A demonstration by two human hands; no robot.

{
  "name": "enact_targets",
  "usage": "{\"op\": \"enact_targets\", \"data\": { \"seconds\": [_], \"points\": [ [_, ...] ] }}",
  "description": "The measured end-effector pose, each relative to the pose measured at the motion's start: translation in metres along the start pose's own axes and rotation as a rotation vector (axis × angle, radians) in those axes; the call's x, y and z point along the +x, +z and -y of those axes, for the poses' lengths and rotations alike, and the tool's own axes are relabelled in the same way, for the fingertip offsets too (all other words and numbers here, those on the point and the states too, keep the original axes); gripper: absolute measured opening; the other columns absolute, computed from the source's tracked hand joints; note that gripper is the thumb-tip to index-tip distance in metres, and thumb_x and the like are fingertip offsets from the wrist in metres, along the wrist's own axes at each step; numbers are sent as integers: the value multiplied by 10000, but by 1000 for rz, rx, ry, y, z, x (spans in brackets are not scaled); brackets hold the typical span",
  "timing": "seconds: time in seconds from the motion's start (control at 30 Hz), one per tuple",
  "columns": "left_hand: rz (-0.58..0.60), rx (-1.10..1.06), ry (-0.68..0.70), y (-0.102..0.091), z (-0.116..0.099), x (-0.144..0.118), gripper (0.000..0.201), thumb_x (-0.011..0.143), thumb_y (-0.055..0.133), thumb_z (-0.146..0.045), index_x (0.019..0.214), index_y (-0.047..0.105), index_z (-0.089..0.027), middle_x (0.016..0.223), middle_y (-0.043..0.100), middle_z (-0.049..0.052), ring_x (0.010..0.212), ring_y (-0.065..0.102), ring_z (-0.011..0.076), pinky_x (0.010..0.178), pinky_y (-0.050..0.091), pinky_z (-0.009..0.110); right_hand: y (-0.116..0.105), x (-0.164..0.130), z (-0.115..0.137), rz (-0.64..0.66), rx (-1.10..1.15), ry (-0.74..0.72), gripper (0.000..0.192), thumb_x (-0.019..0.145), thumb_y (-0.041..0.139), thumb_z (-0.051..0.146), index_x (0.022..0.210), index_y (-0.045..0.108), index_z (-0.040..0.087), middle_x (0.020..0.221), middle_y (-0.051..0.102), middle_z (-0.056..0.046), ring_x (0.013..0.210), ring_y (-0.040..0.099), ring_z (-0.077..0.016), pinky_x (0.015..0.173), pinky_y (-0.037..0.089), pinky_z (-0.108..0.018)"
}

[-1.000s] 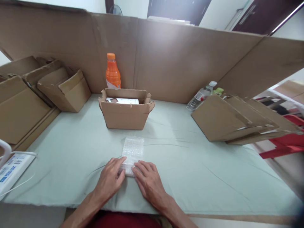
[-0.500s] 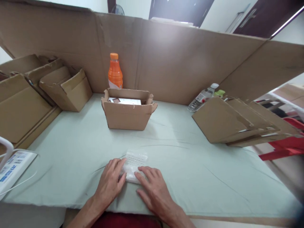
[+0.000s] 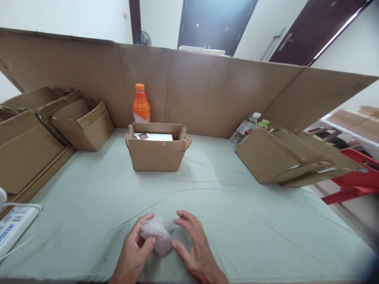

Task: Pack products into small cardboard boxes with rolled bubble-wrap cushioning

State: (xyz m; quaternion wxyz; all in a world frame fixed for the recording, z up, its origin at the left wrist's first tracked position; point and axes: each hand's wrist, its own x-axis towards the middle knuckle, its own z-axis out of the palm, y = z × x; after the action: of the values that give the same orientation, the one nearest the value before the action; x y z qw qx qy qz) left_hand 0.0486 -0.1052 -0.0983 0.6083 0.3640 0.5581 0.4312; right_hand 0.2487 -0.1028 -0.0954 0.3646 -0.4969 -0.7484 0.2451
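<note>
A small bundle of clear bubble wrap (image 3: 158, 236) is held just over the front of the table. My left hand (image 3: 136, 244) grips its left side, thumb on the near face and fingers behind. My right hand (image 3: 194, 246) is at the right side with its fingers apart, the thumb tip at the edge of the bundle. Whatever may lie inside the wrap cannot be made out. Beyond both hands stands an open cardboard box (image 3: 156, 156) with a white box (image 3: 154, 137) inside.
An orange bottle (image 3: 141, 105) stands behind the box, against a cardboard screen (image 3: 207, 90). Several open cardboard boxes (image 3: 85, 126) line the left side. At right, a clear bottle (image 3: 244, 130) leans by tilted cardboard boxes (image 3: 269, 156). A white power strip (image 3: 17, 227) lies front left.
The bubble wrap lay flat under both hands; now it is lifted, tilted and bunched in my left hand. My right hand has opened. The camera view has tilted upward.
</note>
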Motion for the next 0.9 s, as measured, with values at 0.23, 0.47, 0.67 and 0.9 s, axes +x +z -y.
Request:
{"op": "enact_targets", "data": {
  "seconds": [0.23,0.47,0.67,0.9],
  "points": [
    [41,313,297,2,3,-5,677,814,634,-268,1463,447,-221,1196,669,108,1123,633,260,1047,466,390,-4,14,7,143,183,73,222,923,609,444,944,669,230,843,690,-24,791,640,-197,756,524,-315],
    [128,396,325,-8,8,8,671,887,599,-277,1515,360,-266,1482,539,119,1398,480,275,1178,373,441,4,25,9,33,330,16,208,944,567,297,1126,659,258,1075,727,-50,984,670,-206,888,517,-319],
    [64,487,399,-2,9,24,475,841,586,-274,1309,600,-197,1186,728,114,1099,692,258,970,557,379,9,19,-10,105,209,78,257,887,655,320,1133,668,248,1105,719,-68,1026,647,-235,924,494,-376],
    [243,576,563,-4,-16,20,376,779,500,-113,1083,699,-209,891,688,40,805,661,182,711,538,267,-20,25,3,243,326,218,750,726,811,311,1411,512,252,1311,648,-74,1123,614,-237,1016,452,-352]
  ]
}}
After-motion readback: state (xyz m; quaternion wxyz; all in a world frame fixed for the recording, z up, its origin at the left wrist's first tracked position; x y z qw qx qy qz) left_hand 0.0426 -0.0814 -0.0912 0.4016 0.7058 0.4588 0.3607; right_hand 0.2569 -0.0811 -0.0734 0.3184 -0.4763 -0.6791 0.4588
